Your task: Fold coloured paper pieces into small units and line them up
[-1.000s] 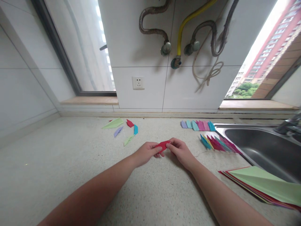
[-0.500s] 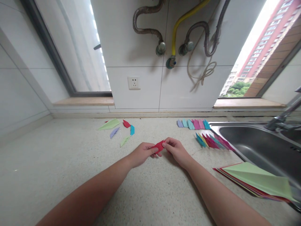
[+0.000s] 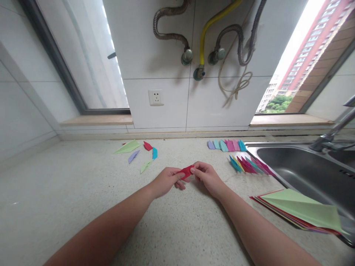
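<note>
Paper (image 3: 186,171), red, was pinched by my left hand (image 3: 165,181) and right hand (image 3: 208,177), seemingly mid-fold, calling next for an even press.

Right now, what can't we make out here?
All in the head view:
Red paper: gripped ends and underside, hidden by the left hand and right hand.
Lower sheets: faces hidden by the pale green top sheet; edges too thin to count.
Red scrap: full shape hidden by a pale green piece.
Faucet: cut off by right edge.
</note>
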Demonstrator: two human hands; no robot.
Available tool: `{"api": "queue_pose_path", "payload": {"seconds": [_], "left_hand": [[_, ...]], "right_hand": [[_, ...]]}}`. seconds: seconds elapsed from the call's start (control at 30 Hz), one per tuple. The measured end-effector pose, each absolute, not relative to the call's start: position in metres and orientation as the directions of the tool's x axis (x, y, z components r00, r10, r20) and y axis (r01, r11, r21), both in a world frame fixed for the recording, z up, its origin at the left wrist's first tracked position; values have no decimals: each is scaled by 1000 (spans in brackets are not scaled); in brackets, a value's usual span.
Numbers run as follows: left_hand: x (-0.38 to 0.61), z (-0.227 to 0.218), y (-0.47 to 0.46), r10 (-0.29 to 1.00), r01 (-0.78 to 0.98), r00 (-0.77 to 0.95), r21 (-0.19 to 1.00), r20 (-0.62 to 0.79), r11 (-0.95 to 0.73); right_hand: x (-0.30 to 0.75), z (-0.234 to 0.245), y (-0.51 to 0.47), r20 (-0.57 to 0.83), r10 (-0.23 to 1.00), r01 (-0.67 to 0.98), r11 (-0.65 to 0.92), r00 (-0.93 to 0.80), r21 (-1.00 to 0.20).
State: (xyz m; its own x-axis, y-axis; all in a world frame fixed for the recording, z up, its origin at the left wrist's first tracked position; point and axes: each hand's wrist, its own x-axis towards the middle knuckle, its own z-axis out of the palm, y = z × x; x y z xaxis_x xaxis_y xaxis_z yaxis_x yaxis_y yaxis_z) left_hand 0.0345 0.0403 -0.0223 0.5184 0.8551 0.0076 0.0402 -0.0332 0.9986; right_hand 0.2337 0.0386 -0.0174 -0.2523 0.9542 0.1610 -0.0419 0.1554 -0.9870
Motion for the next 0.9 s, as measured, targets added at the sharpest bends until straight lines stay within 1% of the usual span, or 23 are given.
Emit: {"api": "queue_pose_path", "payload": {"seconds": [0.13,0.27,0.33,0.43,0.53,0.63,0.73,0.9], "left_hand": [[35,-22,41,851,36,525,999,-8,-12],[35,-23,42,860,-3,510,1000,12,-12],[36,-24,43,863,-10,504,1000,21,-18],[37,-27,43,862,-8,505,1000,28,-28],[36,-30,44,868,29,496,998,40,-62],[35,-30,45,879,53,472,993,66,-103],[35,-30,46,897,31,433,993,88,-112],[37,-30,47,899,13,427,994,93,-109]], "right_hand": [[233,-16,38,152,957,-33,148,-247,-988],[231,-16,38,222,918,-17,230,-327,-973],[231,-17,38,241,908,23,264,-343,-964],[231,-20,40,240,927,95,277,-288,-956],[233,-23,43,247,945,122,277,-215,-953],[234,-25,45,247,953,122,270,-176,-955],[234,-26,46,250,958,113,266,-138,-957],[233,-25,44,277,951,100,291,-140,-951]]}}
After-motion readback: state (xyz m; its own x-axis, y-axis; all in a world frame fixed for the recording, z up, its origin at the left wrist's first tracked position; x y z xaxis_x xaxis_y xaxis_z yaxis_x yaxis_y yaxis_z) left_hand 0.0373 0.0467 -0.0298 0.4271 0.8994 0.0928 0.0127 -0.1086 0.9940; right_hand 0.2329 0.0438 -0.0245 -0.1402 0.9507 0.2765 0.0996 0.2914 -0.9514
